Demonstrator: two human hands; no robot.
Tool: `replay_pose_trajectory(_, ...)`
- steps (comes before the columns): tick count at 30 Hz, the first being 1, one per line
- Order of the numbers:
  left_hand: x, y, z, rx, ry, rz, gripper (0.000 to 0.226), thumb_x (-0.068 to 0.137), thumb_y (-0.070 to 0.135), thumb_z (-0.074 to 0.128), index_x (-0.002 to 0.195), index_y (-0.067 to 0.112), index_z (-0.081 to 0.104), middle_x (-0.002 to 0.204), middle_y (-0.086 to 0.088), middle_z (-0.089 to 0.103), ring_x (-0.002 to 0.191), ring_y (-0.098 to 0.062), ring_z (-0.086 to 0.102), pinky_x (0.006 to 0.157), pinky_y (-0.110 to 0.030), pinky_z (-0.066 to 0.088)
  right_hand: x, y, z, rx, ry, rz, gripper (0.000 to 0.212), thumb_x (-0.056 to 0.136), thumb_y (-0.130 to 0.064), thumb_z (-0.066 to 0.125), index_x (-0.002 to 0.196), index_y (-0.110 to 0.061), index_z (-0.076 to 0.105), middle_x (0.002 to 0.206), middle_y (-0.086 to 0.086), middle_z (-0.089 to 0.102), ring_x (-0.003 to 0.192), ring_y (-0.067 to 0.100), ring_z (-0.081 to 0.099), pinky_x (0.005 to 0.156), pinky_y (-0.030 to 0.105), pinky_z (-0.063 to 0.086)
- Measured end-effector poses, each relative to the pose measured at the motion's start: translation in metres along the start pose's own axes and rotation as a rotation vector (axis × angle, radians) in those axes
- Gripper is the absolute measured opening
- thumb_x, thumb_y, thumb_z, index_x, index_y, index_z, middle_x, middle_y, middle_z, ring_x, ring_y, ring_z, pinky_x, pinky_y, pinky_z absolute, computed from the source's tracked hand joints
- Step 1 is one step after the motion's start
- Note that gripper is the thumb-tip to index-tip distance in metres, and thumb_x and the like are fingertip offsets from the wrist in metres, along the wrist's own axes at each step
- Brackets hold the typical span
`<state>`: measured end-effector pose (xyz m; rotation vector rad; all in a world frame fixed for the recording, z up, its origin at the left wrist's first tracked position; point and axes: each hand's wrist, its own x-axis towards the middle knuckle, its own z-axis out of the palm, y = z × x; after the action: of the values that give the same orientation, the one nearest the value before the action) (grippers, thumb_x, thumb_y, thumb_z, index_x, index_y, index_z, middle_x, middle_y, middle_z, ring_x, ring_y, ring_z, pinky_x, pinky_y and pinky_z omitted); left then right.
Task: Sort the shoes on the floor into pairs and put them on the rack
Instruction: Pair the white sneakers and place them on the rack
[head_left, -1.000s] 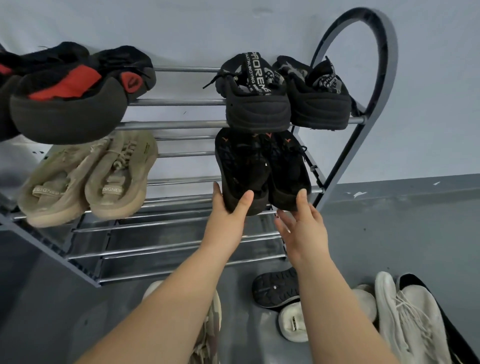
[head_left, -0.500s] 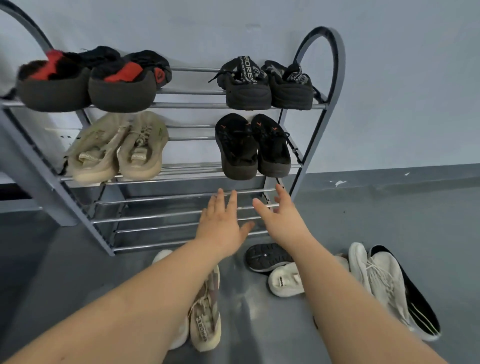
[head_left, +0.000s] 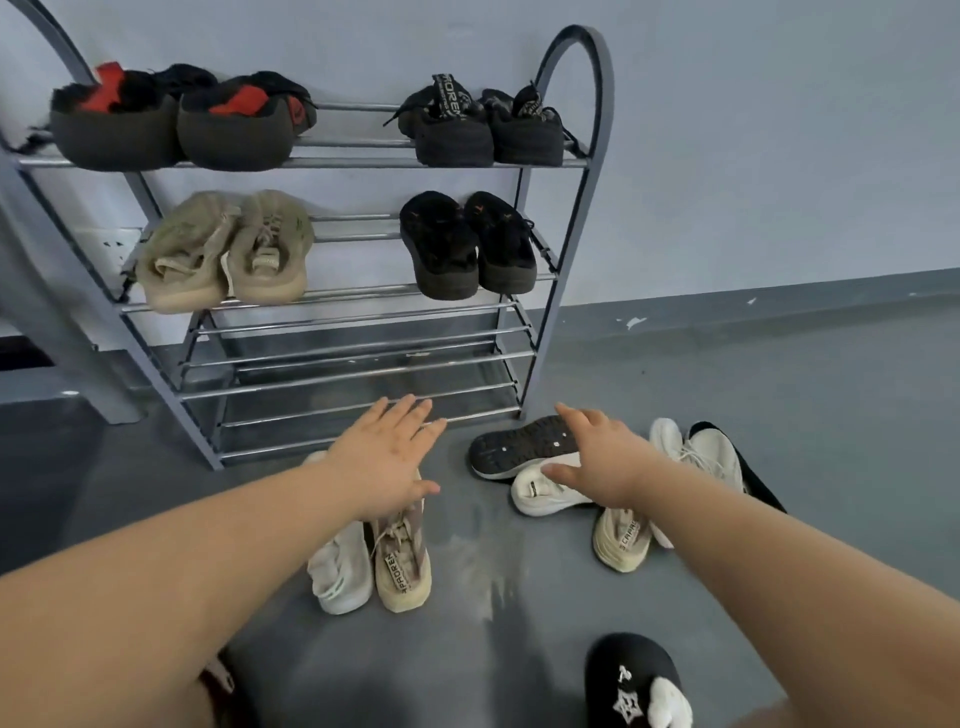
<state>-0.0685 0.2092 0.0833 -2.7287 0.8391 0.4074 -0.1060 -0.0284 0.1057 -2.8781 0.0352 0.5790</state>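
Grey metal rack (head_left: 592, 171) set on a grey floor (head_left: 779, 415) against the wall. Top shelf: black-and-red pair (head_left: 176, 122) at left, black pair (head_left: 483, 130) at right. Second shelf: beige pair (head_left: 228, 254) at left, black sandals (head_left: 467, 244) at right. The lower shelves are formed of bare rails. On the floor are seen two pale shoes (head_left: 374, 561) side by side, an overturned dark-soled shoe (head_left: 519, 447), further white shoes (head_left: 701, 457) and a black slipper (head_left: 634, 680).

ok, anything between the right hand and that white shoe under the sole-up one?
Partly. The right hand hovers over the white shoe, but the sole-up dark shoe leans across its far side. The near side looks clear. Fingers straight, holding nothing.
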Motion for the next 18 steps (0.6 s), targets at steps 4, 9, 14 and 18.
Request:
replay_pose_trajectory(4,-0.004,0.004,0.002,0.036,-0.013,0.040,0.073,0.095,0.057,0.026,0.152,0.019,-0.001,0.160,-0.006,-0.008,0.147,-0.022,-0.009,0.118,-0.037,-0.008,-0.014,0.025,0.004,-0.080,-0.033,0.039,0.081,0.090,-0.051,0.051,0.152,-0.020,0.009,0.156,0.007,0.023,0.141,0.030,0.026,0.111,0.036,0.025)
replay_pose_trajectory(9,0.019,0.028,0.014,-0.038,-0.053,-0.011,0.073,0.095,0.057,0.027,0.152,0.019,0.001,0.160,-0.007,-0.006,0.148,-0.023,-0.007,0.119,-0.040,-0.007,-0.017,0.049,0.000,-0.179,-0.091,0.068,0.078,0.090,-0.050,0.051,0.151,-0.020,0.014,0.154,0.008,0.025,0.138,0.030,0.030,0.108,0.036,0.029)
replay_pose_trajectory(14,0.046,0.063,0.035,-0.089,-0.097,0.052,0.072,0.095,0.056,0.028,0.152,0.018,0.004,0.160,-0.007,-0.004,0.148,-0.022,-0.005,0.119,-0.039,-0.006,-0.005,0.079,0.014,-0.324,-0.145,0.031,0.072,0.092,-0.050,0.047,0.150,-0.021,0.015,0.153,0.005,0.025,0.137,0.027,0.031,0.105,0.039,0.033)
replay_pose_trajectory(18,0.068,0.079,0.057,-0.121,-0.164,0.087,0.071,0.095,0.055,0.029,0.152,0.018,0.005,0.160,-0.005,-0.004,0.148,-0.020,-0.005,0.118,-0.039,-0.006,0.015,0.105,0.041,-0.284,-0.206,0.067,0.073,0.091,-0.051,0.047,0.150,-0.021,0.016,0.151,0.004,0.028,0.136,0.026,0.034,0.104,0.040,0.038)
